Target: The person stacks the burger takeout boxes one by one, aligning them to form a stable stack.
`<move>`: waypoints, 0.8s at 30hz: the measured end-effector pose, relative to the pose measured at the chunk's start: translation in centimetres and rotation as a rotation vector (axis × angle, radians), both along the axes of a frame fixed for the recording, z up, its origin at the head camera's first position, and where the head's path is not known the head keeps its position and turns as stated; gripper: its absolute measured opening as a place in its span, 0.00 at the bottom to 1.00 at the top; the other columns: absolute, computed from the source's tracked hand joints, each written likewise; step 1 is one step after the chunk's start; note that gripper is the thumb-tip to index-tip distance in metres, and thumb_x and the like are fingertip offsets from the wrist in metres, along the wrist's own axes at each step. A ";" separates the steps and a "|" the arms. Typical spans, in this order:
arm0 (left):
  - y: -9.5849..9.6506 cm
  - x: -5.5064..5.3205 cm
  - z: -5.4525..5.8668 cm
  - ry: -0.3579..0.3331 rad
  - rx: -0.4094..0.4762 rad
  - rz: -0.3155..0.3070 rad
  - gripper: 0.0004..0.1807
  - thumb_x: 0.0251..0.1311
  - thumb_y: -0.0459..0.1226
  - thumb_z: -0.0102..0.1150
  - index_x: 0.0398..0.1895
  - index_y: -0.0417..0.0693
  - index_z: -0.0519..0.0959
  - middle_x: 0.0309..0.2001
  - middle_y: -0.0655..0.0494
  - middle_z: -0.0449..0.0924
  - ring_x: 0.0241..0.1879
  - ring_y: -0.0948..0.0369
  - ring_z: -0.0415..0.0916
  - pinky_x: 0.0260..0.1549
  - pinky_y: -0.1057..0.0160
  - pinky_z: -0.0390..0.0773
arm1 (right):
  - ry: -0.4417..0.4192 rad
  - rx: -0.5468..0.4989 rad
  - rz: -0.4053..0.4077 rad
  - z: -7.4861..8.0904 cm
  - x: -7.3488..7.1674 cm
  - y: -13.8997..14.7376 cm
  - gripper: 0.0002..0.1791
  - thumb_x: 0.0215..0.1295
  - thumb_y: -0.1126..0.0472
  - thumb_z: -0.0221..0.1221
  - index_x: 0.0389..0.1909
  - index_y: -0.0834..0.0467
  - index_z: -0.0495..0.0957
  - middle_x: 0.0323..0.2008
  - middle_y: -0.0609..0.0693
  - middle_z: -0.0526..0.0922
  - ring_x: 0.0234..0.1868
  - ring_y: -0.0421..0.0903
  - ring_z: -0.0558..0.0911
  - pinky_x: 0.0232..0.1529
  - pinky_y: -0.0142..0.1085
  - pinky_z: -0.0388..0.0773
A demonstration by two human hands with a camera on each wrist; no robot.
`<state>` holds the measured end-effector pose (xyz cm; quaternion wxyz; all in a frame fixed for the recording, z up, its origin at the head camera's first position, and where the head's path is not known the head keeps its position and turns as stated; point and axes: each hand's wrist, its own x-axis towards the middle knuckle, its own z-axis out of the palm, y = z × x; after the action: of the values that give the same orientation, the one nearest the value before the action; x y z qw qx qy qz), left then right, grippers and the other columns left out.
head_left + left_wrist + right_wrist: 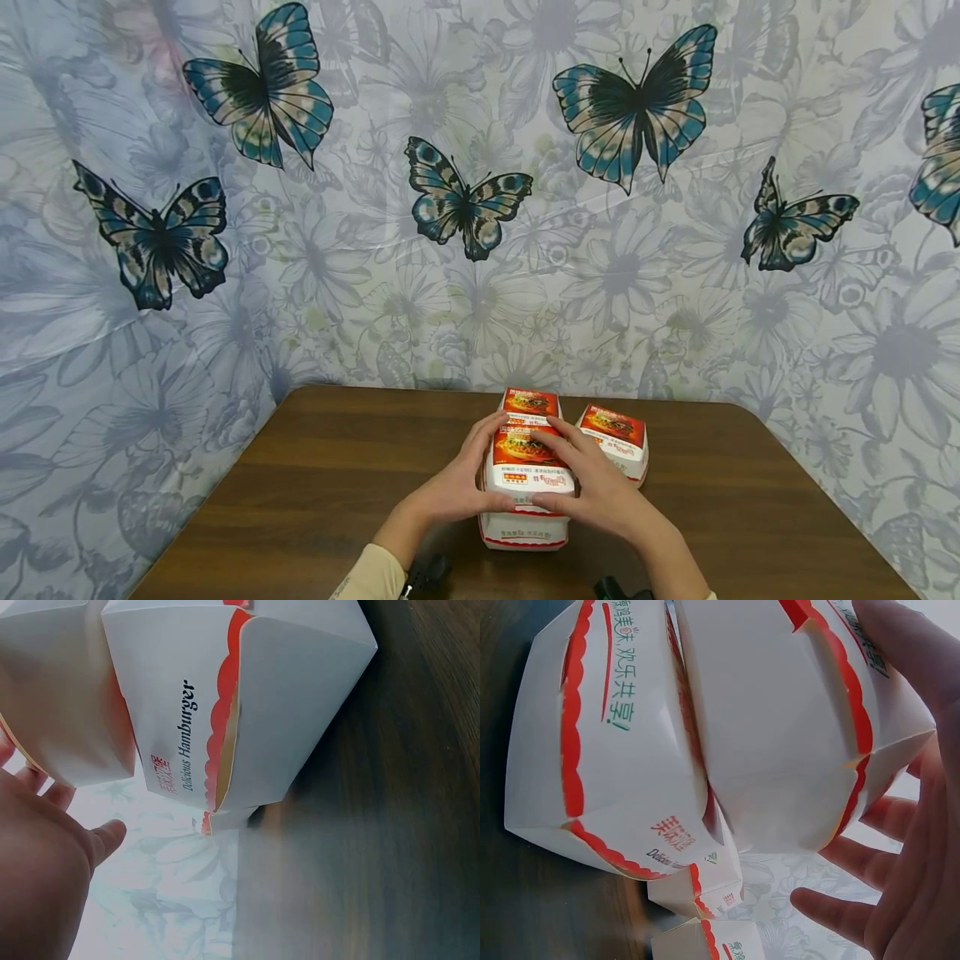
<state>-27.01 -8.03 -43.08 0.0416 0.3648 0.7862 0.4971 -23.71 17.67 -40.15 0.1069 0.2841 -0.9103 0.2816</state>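
Both hands hold a white and red hamburger box [528, 479] from its two sides, on top of another hamburger box [523, 532] on the table. My left hand [453, 487] has its thumb on the near side and its fingers along the left and far edge. The right hand [603, 496] grips the opposite side in the same way. In the right wrist view the upper box [765, 720] sits slightly tilted against the lower box [630, 765]; whether its full weight rests there I cannot tell. The left wrist view shows "Delicious Hamburger" printed on the lower box [172, 705].
Behind the stack is another hamburger box [531, 402], and one more box [615, 437] stands to the right. The brown wooden table [337, 467] ends at a butterfly-patterned wall cloth [480, 317]. Dark straps [427, 575] show near the wrists.
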 end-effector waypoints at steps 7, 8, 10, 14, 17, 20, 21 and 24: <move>0.0 0.0 -0.1 -0.049 0.006 0.042 0.57 0.53 0.56 0.72 0.78 0.59 0.44 0.76 0.59 0.43 0.74 0.54 0.48 0.68 0.47 0.62 | 0.023 -0.030 -0.002 -0.2 -0.7 0.9 0.47 0.56 0.38 0.68 0.76 0.42 0.61 0.77 0.55 0.57 0.73 0.66 0.62 0.59 0.67 0.69; 0.1 0.0 -0.1 -0.057 0.006 0.047 0.57 0.53 0.56 0.72 0.78 0.58 0.45 0.76 0.60 0.43 0.74 0.55 0.49 0.68 0.47 0.62 | 0.037 -0.041 -0.007 -0.3 -0.9 1.1 0.47 0.57 0.39 0.68 0.76 0.42 0.60 0.77 0.56 0.57 0.73 0.67 0.62 0.59 0.68 0.68; 0.1 -0.1 -0.1 -0.061 0.007 0.057 0.57 0.52 0.55 0.72 0.78 0.58 0.45 0.75 0.60 0.44 0.73 0.55 0.50 0.68 0.47 0.63 | 0.073 -0.067 -0.018 -0.5 -1.2 1.7 0.46 0.59 0.42 0.68 0.77 0.43 0.58 0.77 0.57 0.57 0.73 0.69 0.60 0.57 0.71 0.66; 0.2 -0.1 -0.1 -0.061 0.006 0.065 0.57 0.52 0.53 0.73 0.78 0.58 0.46 0.75 0.60 0.45 0.72 0.56 0.51 0.67 0.47 0.63 | 0.114 -0.138 -0.037 -0.8 -1.8 2.9 0.44 0.61 0.47 0.67 0.77 0.47 0.59 0.76 0.59 0.58 0.73 0.69 0.59 0.57 0.75 0.62; 0.1 -0.1 0.0 -0.062 0.008 0.063 0.57 0.52 0.52 0.74 0.78 0.58 0.46 0.75 0.59 0.45 0.72 0.56 0.51 0.67 0.48 0.63 | 0.122 -0.166 -0.063 -0.9 -2.1 3.6 0.43 0.61 0.51 0.66 0.76 0.50 0.60 0.76 0.61 0.58 0.73 0.68 0.58 0.57 0.75 0.61; 0.0 0.0 0.0 -0.075 0.016 0.051 0.57 0.52 0.53 0.73 0.78 0.59 0.45 0.75 0.58 0.45 0.72 0.55 0.51 0.67 0.48 0.63 | 0.111 -0.175 -0.112 -1.1 -2.3 4.1 0.42 0.61 0.54 0.67 0.76 0.51 0.61 0.75 0.62 0.58 0.73 0.68 0.57 0.59 0.74 0.59; 0.0 0.0 0.1 -0.081 0.020 0.046 0.57 0.52 0.53 0.73 0.78 0.59 0.45 0.76 0.58 0.45 0.72 0.54 0.51 0.66 0.47 0.63 | 0.105 -0.180 -0.130 -1.2 -2.4 4.2 0.42 0.61 0.54 0.67 0.75 0.50 0.61 0.76 0.61 0.57 0.73 0.67 0.56 0.59 0.74 0.58; -0.1 -0.1 0.0 -0.095 0.028 0.034 0.58 0.53 0.54 0.72 0.79 0.60 0.43 0.76 0.56 0.45 0.72 0.53 0.52 0.66 0.46 0.63 | 0.110 -0.183 -0.187 -1.4 -2.6 4.5 0.42 0.61 0.51 0.67 0.75 0.51 0.62 0.75 0.62 0.57 0.73 0.69 0.55 0.60 0.74 0.55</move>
<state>-27.09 -8.12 -43.04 0.0652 0.3282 0.7822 0.5255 -26.31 22.16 -41.59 0.2078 0.2019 -0.8962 0.3360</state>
